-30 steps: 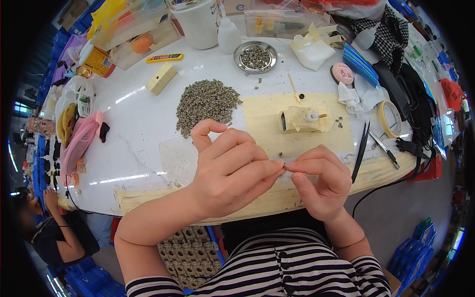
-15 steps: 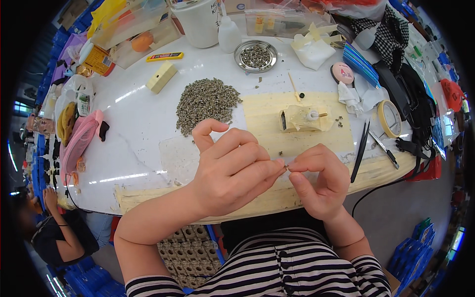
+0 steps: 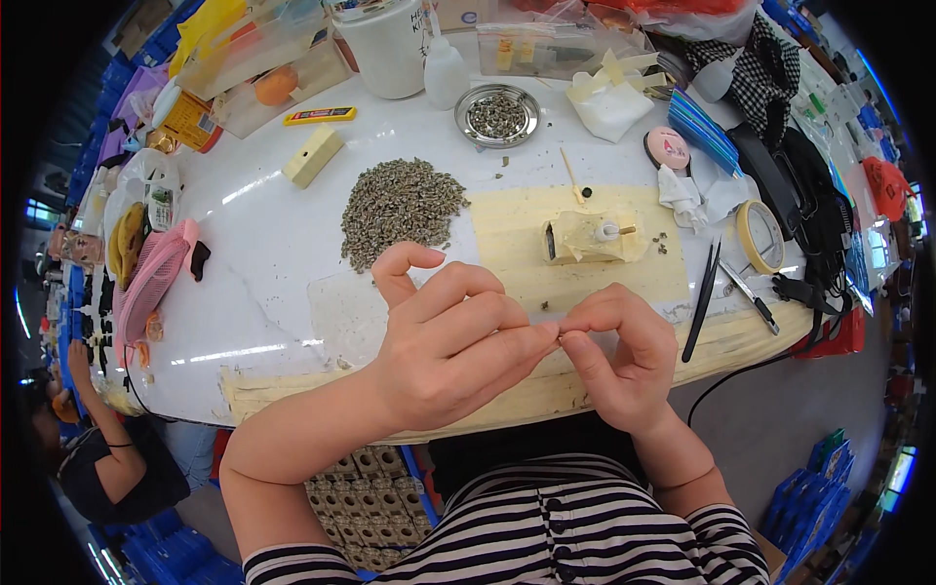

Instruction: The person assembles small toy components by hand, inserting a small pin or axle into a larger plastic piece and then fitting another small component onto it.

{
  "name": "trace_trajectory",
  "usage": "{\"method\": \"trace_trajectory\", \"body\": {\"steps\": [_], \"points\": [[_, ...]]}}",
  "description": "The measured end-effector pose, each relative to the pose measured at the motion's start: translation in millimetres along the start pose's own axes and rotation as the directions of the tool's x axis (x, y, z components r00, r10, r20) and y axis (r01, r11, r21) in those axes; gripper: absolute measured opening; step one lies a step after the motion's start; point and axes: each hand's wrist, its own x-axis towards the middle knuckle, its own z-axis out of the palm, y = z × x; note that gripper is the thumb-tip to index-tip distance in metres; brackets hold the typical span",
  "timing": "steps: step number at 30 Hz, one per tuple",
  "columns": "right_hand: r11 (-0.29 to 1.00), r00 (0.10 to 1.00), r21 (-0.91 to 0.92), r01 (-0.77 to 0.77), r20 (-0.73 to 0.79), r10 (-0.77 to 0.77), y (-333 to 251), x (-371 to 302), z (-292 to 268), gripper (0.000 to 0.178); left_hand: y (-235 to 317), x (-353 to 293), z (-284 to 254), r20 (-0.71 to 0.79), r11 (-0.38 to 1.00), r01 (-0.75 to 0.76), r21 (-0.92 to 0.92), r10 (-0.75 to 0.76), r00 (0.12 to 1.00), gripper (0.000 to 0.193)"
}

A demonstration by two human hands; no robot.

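Note:
Above the near edge of the table, my left hand (image 3: 453, 346) and my right hand (image 3: 624, 361) meet at the fingertips. Both pinch a tiny metal piece (image 3: 561, 337), mostly covered by the fingers. My left index finger is raised and bent away from the pinch. Beyond my left hand lies a heap of small grey metal parts (image 3: 402, 210). A block wrapped in cream tape (image 3: 585, 240), with a white knob and a short peg on top, sits on the taped mat (image 3: 507, 229) past my right hand. A few loose parts (image 3: 660, 244) lie beside that block.
A round metal dish (image 3: 497, 115) holds more small parts. Black tweezers (image 3: 702, 302), a craft knife (image 3: 749, 297) and a tape roll (image 3: 760, 237) lie at right. A cream block (image 3: 313, 155) and yellow case (image 3: 320, 115) lie at back left. Another person (image 3: 117, 448) sits at far left.
The whole view has shifted slightly. My hands keep their pinch, with the fingertips drawn a little closer round the tiny piece. The other person's arm at far left has moved.

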Motion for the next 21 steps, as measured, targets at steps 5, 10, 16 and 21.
{"method": "trace_trajectory", "body": {"steps": [5,10,16,21], "points": [[0.994,0.996,-0.061,0.088,-0.023,-0.090,-5.8,0.3,-1.4,0.017,-3.3,-1.3,2.6,-0.002,0.999,0.038,-0.011,-0.038,0.999,0.031],[0.995,0.999,-0.088,0.051,-0.013,-0.053,-5.4,0.0,-2.1,0.022,-3.5,-1.4,2.2,-0.023,0.998,0.052,-0.024,-0.053,0.998,0.032],[1.000,0.999,0.004,-0.024,0.034,0.024,-2.2,0.9,1.4,0.020,-1.1,-0.8,0.2,0.006,1.000,0.009,-0.023,-0.009,1.000,0.031],[1.000,1.000,-0.027,0.015,0.013,-0.015,-2.6,0.9,-1.4,0.022,-0.4,-1.2,1.0,0.006,1.000,0.016,0.009,-0.016,1.000,0.030]]}}
